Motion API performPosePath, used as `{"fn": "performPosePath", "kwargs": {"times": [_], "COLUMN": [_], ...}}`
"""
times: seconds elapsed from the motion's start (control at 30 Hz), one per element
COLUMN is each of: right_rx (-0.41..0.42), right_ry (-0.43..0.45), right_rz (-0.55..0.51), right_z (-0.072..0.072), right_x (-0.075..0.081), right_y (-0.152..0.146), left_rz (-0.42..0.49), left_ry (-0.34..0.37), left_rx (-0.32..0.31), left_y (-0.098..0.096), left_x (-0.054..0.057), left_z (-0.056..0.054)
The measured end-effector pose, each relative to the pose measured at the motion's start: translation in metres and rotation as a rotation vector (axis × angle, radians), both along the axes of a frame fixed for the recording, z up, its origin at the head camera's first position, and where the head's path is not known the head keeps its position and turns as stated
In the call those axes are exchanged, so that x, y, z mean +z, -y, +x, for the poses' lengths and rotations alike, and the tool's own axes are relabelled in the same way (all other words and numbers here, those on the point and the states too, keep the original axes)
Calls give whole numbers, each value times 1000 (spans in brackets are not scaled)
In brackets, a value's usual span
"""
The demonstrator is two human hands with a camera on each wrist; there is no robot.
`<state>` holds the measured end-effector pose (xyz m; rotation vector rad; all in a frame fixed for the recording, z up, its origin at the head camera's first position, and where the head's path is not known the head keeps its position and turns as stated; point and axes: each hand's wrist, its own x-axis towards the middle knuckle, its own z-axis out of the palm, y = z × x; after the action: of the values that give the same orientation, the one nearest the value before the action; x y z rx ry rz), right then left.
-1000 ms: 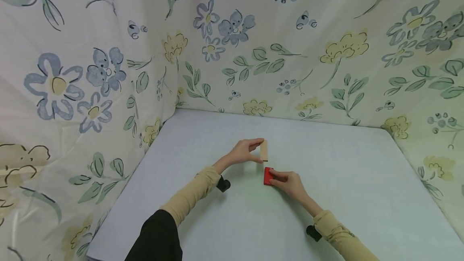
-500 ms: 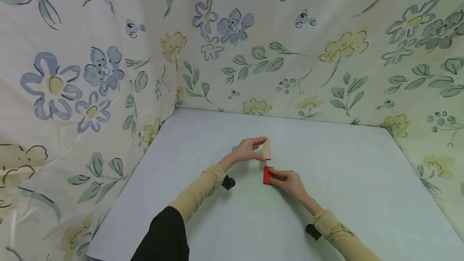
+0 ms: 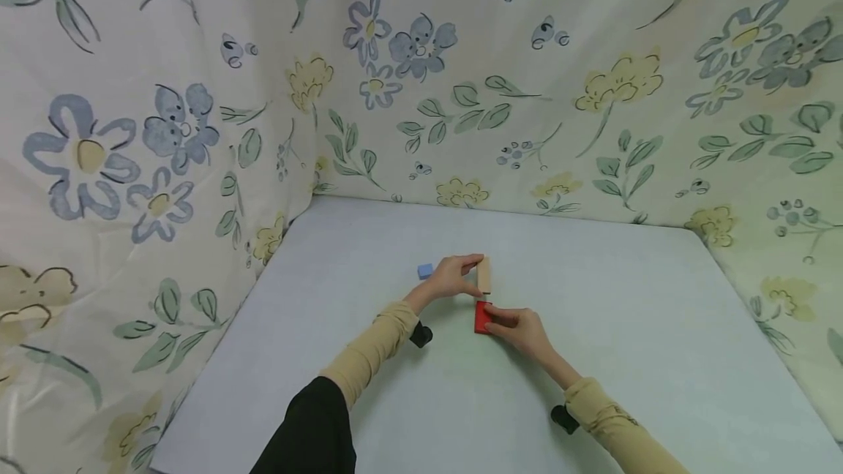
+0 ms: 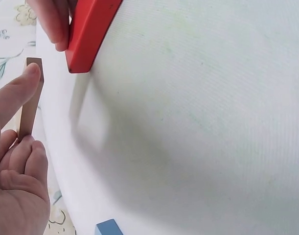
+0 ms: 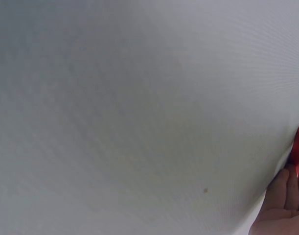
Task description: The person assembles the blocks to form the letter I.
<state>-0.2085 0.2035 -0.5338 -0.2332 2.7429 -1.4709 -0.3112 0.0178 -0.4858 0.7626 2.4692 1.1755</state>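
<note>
In the head view my left hand [image 3: 451, 276] pinches a pale wooden block [image 3: 484, 275] end to end, thumb on one end and fingertips on the other. The left wrist view shows the same wooden block [image 4: 29, 110] raised off the table. Just nearer to me, my right hand [image 3: 523, 329] grips a red block [image 3: 482, 317] between thumb and fingers. That red block [image 4: 88, 36] looks thick and long in the left wrist view; only a sliver of it shows in the right wrist view. A small blue block [image 3: 425, 271] lies left of my left hand.
A white table [image 3: 626, 357] spreads under both hands. Floral cloth [image 3: 500, 57] hangs along its back and sides. Black wrist cameras [image 3: 421, 335] sit at both cuffs, close above the table.
My left hand has shifted a little to the right with the wooden block, uncovering the blue block behind it. The right hand and the red block stay almost still.
</note>
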Motion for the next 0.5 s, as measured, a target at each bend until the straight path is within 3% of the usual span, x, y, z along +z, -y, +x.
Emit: {"fn": "performPosePath", "kwargs": {"times": [0.13,0.5], "right_rx": [-11,3], "right_ry": [6,-10], "right_rz": [7,-5], "right_z": [0,0], "right_x": [-1,0], "right_y": [0,0], "left_rz": [-57,-106], "left_ry": [-30,-58], "left_rx": [12,-8], "left_y": [-1,-4], "left_x": [-6,-12], "left_z": [-1,-2]}}
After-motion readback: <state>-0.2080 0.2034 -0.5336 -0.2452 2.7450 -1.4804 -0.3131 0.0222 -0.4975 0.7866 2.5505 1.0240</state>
